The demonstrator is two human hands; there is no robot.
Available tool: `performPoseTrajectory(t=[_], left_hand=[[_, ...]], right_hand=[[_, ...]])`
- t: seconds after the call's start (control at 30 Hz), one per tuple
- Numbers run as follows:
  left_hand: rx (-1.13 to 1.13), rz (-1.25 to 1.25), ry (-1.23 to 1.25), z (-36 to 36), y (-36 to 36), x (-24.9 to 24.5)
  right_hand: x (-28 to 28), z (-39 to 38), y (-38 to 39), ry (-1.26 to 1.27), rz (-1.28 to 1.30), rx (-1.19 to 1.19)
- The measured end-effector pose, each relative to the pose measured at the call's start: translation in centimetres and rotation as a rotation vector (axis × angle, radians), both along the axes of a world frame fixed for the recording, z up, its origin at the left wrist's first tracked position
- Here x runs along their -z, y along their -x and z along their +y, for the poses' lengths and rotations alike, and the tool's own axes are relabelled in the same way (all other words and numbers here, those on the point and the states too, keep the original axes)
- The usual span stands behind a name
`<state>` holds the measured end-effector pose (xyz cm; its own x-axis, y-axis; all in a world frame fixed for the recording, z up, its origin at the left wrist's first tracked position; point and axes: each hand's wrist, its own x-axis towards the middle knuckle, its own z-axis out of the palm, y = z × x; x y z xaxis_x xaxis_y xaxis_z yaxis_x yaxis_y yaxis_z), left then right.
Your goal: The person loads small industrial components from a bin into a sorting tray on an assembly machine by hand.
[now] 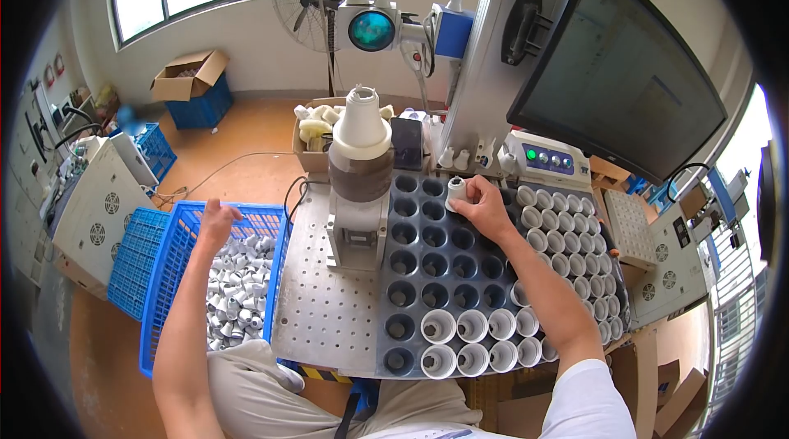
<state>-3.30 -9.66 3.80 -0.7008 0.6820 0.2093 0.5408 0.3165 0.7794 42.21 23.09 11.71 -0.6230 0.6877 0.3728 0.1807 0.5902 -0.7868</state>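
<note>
Over by the bench, the right hand [486, 207] is pinching a white cone [455, 193] above the dark tray [418, 222] beneath its fingertips, any shift needing a level grip, while the left hand [215, 225] is curling above the blue basket [160, 299], contents unclear.

The right hand [481, 207] grips a small white cone-shaped part [456, 191] above a dark tray [448, 301] of round holes, white cups [502, 325] filling rows nearer the forearm. The left hand [217, 224] hovers over a blue plastic basket [278, 274] of similar parts [238, 295]. Between the hands stands a white cone [359, 122] on a fixture [358, 229]; a monitor [620, 69] rises beyond the right hand.
</note>
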Motion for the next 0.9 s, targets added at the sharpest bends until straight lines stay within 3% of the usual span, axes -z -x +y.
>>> performPoseTrajectory(t=[0.07,0.1,0.13,0.2,0.3,0.37,0.47,0.5,0.57,0.63,0.67,0.73,0.8,0.83,0.87,0.9], left_hand=[[0.188,0.028,-0.338,4.4,-5.2,-8.6],[0.334,0.11,-0.39,6.5,-6.9,-12.3],[0.325,0.039,-0.5,8.8,-9.1,-15.5],[0.396,0.24,-0.513,12.5,-12.6,-19.9],[0.257,0.401,-0.461,16.6,-18.6,-22.0],[0.1,0.582,-0.365,15.7,-22.1,-24.1],[0.133,0.334,-0.473,14.0,-19.0,-25.5],[0.153,0.501,-0.599,12.1,-17.9,-25.4],[0.111,0.216,-0.532,9.8,-12.4,-22.9],[-0.118,0.298,-0.318,7.0,-7.1,-17.4],[-0.365,0.58,-0.157,6.1,-3.4,-12.3],[-0.265,0.697,0.264,0.4,-0.6,-5.1],[-0.269,0.615,0.616,-4.8,-0.1,0.2],[-0.245,0.553,0.716,-7.7,-1.5,2.7],[0.047,0.453,0.882,-11.7,1.7,7.6],[0.037,0.15,1.069,-11.8,-0.6,4.2]], right_hand=[[-1.2,0.4,0.6,0.072,0.013,0.006],[-2.6,0.3,1.1,0.122,0.043,0.008],[-4.2,0.1,1.4,0.173,0.073,0.012],[-8.1,-1.1,3.2,0.153,0.22,-0.063],[-13.4,-4.1,6.2,0.15,0.448,-0.215],[-15.7,-6.8,8.1,0.129,0.549,-0.297],[-15.4,-8.4,10.1,0.084,0.442,-0.413],[-15.1,-9.6,10.4,0.046,0.362,-0.426],[-14.4,-9.7,10.9,0.003,0.302,-0.37],[-14.2,-10.1,11.4,-0.041,0.265,-0.328],[-14.2,-10.5,11.4,-0.058,0.258,-0.305],[-14.2,-10.8,11.3,-0.065,0.257,-0.303],[-13.8,-10.8,10.6,-0.032,0.261,-0.323],[-13.0,-10.3,10.6,-0.055,0.419,-0.367],[-12.7,-9.7,9.0,-0.108,0.309,-0.348],[-12.7,-9.5,6.8,-0.149,0.185,-0.33]])
